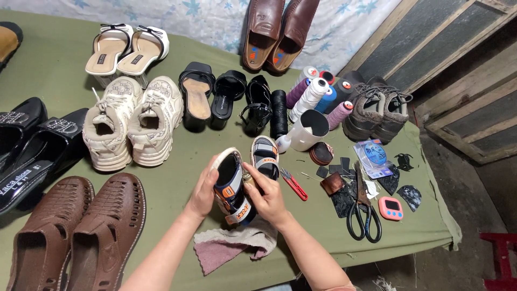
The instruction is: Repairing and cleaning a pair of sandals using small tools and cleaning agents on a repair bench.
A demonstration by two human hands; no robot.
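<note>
Navy child's sandal (232, 186) is clamped by left hand (203, 192) and right hand (267, 195) above a cloth (229, 245) on the desk (177, 156).

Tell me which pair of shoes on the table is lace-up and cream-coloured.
The cream sneakers, between the black flats and the black heeled sandals. No other pair is both cream and laced; the grey sneakers have laces too.

Black loafers (32, 145) cut off at left edge. Brown woven shoes (75, 231) clipped at bottom. Sandal (232, 186) partly hidden by both hands. Red object (501, 258) cropped bottom right, unidentifiable.
</note>
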